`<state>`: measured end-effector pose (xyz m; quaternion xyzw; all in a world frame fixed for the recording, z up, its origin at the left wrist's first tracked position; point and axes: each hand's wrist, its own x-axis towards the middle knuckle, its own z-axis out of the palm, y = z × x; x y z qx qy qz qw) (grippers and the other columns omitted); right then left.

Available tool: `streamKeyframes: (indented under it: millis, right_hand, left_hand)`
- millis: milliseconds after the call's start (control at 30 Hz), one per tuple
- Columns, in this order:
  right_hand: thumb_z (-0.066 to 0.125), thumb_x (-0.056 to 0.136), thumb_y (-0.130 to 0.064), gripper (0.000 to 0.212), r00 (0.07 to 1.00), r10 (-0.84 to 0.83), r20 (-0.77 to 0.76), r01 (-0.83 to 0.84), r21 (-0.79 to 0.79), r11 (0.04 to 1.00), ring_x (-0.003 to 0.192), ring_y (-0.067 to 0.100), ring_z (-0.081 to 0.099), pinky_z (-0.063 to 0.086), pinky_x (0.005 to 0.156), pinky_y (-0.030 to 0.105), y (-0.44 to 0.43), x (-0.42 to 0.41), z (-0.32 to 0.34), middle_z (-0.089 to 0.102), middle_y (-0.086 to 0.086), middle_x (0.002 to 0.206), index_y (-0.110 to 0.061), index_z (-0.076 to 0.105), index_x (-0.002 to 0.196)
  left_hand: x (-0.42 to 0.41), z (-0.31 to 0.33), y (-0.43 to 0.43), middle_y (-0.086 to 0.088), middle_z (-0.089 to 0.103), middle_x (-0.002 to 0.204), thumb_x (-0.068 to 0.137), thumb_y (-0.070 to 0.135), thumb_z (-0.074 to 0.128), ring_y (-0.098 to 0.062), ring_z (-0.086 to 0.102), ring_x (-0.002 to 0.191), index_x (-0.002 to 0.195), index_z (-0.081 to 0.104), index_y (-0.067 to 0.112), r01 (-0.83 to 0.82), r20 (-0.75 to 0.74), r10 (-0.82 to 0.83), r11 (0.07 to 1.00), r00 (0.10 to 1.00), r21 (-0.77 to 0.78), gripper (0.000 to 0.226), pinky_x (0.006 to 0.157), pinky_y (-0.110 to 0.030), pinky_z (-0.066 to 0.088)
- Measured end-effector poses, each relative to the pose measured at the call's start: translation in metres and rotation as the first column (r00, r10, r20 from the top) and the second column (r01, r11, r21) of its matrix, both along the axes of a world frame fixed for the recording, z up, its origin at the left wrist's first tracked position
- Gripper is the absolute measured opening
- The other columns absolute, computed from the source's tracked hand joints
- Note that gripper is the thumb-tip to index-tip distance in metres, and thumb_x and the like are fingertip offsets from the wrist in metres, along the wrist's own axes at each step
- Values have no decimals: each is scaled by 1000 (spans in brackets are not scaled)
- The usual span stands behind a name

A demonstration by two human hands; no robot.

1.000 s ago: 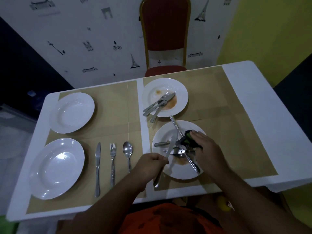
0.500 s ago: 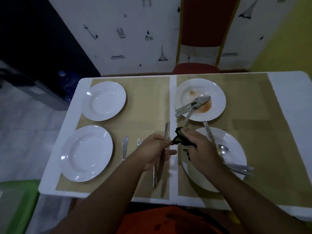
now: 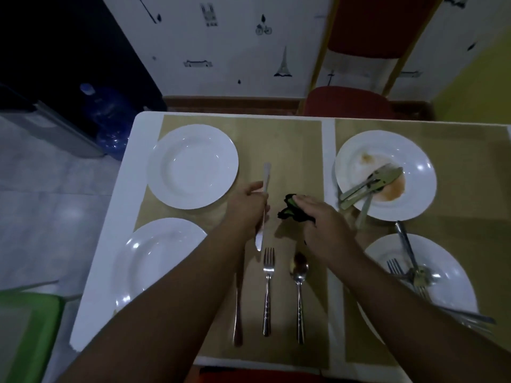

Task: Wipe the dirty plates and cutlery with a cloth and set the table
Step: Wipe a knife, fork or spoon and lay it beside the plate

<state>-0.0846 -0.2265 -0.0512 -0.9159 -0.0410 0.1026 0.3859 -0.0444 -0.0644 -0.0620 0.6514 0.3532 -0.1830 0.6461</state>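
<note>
My left hand grips a table knife by its middle, held lengthwise just right of the far clean plate. My right hand holds a dark green cloth bunched beside the knife. A second clean plate sits at the near left, partly under my left forearm. Beside it lie a knife, a fork and a spoon. At the far right a stained plate carries several dirty pieces of cutlery. The near right plate holds more cutlery.
Tan placemats cover the white table. A red chair stands behind the far edge. A blue water bottle and a grey unit are on the floor at left. A green stool is at the near left.
Both hands moved left from the near right plate to the left placemat, taking the knife and cloth along. My view has swung left too.
</note>
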Motion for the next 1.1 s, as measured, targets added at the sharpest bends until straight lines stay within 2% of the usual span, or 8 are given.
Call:
streamKeyframes:
  millis: [167,233,400,467,533,600,867,1100]
  right_hand:
    - [43,79,13,57,999,36,-8,-37,-30,999,126,11,41,10,95,-7,22,30,-16,52,8,137,-7,52,132]
    - [45,80,13,56,999,48,-21,-49,-52,997,129,14,41,12,101,-1,28,36,-24,51,8,138,-7,51,133]
    - [46,82,10,58,997,67,-36,-71,-127,989,136,18,33,16,111,22,33,35,-46,45,4,143,-11,47,137]
    - [46,82,10,61,995,97,-17,-98,-156,983,138,21,30,15,112,24,36,32,-51,43,3,145,-12,45,138]
    - [45,80,11,64,990,139,0,-136,-202,970,139,24,28,18,113,30,38,29,-55,41,3,146,-14,43,139]
    - [45,79,11,69,985,172,-9,-169,-263,950,142,23,23,25,113,43,38,24,-60,35,2,150,-16,39,142]
    - [47,79,7,74,979,188,-73,-202,-359,911,145,20,13,32,108,49,43,25,-61,23,0,156,-17,29,147]
    - [43,81,9,71,993,113,-34,-118,-268,956,145,18,12,24,115,45,40,18,-44,26,0,155,-15,29,147]
  left_hand:
    - [30,-26,13,-5,70,117,92,13,58,-20,66,101,123,67,15,109,66,-143,923,988,368,32,94,-36,55]
    - [27,-31,15,-4,68,120,93,12,58,-22,63,112,125,65,12,169,59,-218,875,974,454,33,93,-27,47]
    - [0,-39,27,3,58,95,91,5,54,-15,55,85,89,55,28,274,214,-503,725,838,632,23,79,-29,48]
    - [-14,-52,38,-3,63,107,90,5,56,-19,59,96,109,62,18,350,189,-710,538,679,767,24,85,-34,52]
    - [-28,-73,49,-10,54,142,92,9,58,-28,51,129,141,50,10,420,15,-876,247,483,873,50,107,-41,43]
    - [-39,-85,57,-13,34,161,96,13,55,-33,31,148,154,35,7,431,-59,-901,147,429,891,61,120,-48,28]
    - [-35,-86,59,-12,15,167,100,14,46,-28,13,155,159,19,6,461,-73,-868,188,492,867,65,125,-44,17]
    - [-50,-59,51,-14,30,162,101,28,49,-29,22,152,154,32,4,412,14,-840,280,542,867,61,123,-46,23]
